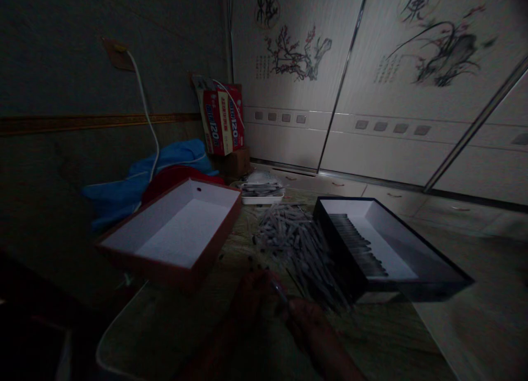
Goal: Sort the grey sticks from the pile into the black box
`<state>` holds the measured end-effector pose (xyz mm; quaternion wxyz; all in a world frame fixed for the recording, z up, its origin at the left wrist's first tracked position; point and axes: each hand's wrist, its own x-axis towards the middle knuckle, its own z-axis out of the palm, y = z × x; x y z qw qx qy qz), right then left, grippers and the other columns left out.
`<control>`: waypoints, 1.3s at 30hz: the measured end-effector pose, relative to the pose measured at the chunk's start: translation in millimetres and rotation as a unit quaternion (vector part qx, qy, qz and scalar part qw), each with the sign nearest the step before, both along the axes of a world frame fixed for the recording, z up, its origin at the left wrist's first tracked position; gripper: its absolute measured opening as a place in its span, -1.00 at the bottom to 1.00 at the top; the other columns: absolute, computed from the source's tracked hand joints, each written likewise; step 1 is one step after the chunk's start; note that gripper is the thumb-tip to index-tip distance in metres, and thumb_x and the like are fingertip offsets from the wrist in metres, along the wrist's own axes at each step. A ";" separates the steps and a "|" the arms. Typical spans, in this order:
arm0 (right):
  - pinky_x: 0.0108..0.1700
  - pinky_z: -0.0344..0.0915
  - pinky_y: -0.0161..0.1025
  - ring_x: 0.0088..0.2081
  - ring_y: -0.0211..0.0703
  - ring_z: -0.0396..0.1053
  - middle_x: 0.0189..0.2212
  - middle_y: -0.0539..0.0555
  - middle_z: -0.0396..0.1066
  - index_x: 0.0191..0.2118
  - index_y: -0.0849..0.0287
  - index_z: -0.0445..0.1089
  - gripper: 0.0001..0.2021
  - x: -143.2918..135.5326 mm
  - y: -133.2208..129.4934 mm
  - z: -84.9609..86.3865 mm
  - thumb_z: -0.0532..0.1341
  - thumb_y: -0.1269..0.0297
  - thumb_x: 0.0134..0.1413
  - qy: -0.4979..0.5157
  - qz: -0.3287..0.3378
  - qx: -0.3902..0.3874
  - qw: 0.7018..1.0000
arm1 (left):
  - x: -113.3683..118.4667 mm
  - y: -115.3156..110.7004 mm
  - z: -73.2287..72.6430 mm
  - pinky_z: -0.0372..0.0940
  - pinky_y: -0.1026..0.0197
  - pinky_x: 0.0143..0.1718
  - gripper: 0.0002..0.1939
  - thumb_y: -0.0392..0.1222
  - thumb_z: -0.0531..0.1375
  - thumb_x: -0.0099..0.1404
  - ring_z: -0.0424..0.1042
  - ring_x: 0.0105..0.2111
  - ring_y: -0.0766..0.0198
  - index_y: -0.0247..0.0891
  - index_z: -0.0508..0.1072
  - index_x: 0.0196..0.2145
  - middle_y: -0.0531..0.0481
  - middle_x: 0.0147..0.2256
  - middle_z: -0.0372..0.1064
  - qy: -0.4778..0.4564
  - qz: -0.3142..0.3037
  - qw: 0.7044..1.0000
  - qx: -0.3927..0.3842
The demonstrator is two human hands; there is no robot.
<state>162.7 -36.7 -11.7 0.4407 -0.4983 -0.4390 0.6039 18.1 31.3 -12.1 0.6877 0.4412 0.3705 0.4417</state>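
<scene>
In the dim head view, my right hand (307,320) is closed around a slim pen (279,289), which points up and to the left. My left hand (247,298) is at the pen's far end with its fingers pinched together; what they grip is too dark to make out. Just beyond my hands lies a heap of clear, pen-like tubes (295,232). A few small dark pieces, perhaps pen caps (250,260), are scattered beside the heap. To the right, a black box (363,285) with a white inside holds a row of dark-tipped pens (357,246) along its left side.
A red box (214,254), white inside with one small dark spot, stands at the left of the table (165,326). Behind the heap is a white tray (262,199) of more tubes. Blue cloth (177,153), a red carton (223,120) and a white cable (144,100) are farther back.
</scene>
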 end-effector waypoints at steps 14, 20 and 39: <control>-0.68 -0.09 -0.42 -0.72 -0.42 -0.07 -0.76 -0.16 0.03 -0.52 0.21 0.30 -0.51 -13.8 -4.2 -3.2 0.09 -0.20 -0.07 0.018 -0.041 0.018 0.999 | 0.8 -2.4 6.2 0.35 0.19 -0.39 -0.68 0.03 0.22 0.05 0.46 -0.47 0.20 -0.33 0.44 -0.44 0.02 -0.52 0.47 0.010 0.031 0.999 -0.006; -0.75 -0.28 -0.46 -0.78 -0.49 -0.27 -0.80 -0.26 -0.12 -0.44 0.19 0.27 -0.59 -7.2 3.3 -9.3 0.18 -0.12 -0.11 0.194 0.041 -0.123 0.972 | 1.8 -0.4 2.2 0.36 0.18 -0.41 -0.69 0.02 0.21 0.06 0.46 -0.48 0.20 -0.33 0.43 -0.44 0.03 -0.53 0.47 0.013 0.031 0.999 -0.013; -0.38 0.27 -0.35 -0.40 -0.18 0.34 -0.46 0.08 0.42 -0.34 0.24 0.43 -0.54 29.5 -4.6 37.0 0.03 -0.09 0.06 -0.248 -0.161 0.185 0.937 | 2.3 4.2 1.5 0.37 0.07 -0.24 -0.57 0.05 0.27 -0.03 0.50 -0.34 0.10 -0.27 0.46 -0.24 -0.05 -0.42 0.54 -0.040 0.046 0.997 -0.047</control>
